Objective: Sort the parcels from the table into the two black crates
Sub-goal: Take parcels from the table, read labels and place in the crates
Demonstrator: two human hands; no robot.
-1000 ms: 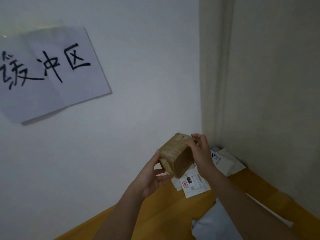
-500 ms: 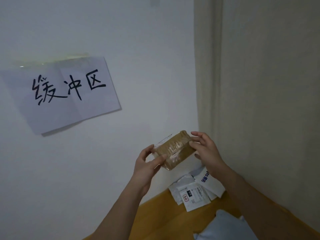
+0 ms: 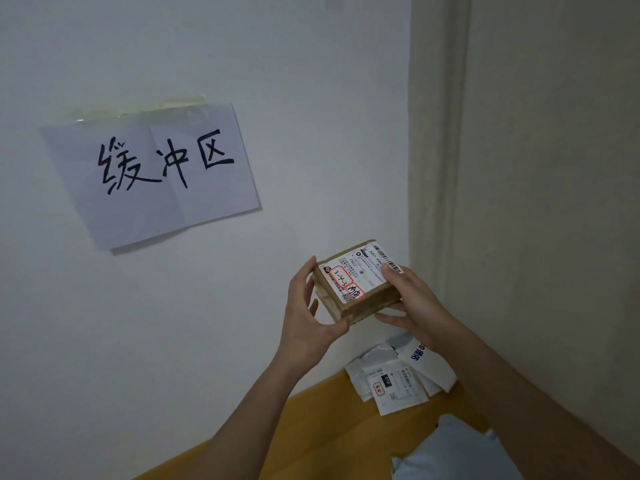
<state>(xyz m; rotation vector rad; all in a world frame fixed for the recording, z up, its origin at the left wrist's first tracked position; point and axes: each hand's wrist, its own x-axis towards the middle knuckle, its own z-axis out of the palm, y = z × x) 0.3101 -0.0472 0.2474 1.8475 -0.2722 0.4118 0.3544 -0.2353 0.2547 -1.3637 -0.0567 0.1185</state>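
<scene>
Head view: white wall ahead, beige curtain to the right, yellow-brown table low in the corner
Sign: paper sheet taped to the wall, handwritten 缓冲区
Box: brown cardboard parcel was up in the air, above the table, label facing the camera
Label: "3-4-3" in a red frame; barcode; other print too small
Grip: left hand and right hand clasped it, fingers curled round opposite ends
Table: white mailers piled by the curtain, pale blue bag nearer
</scene>
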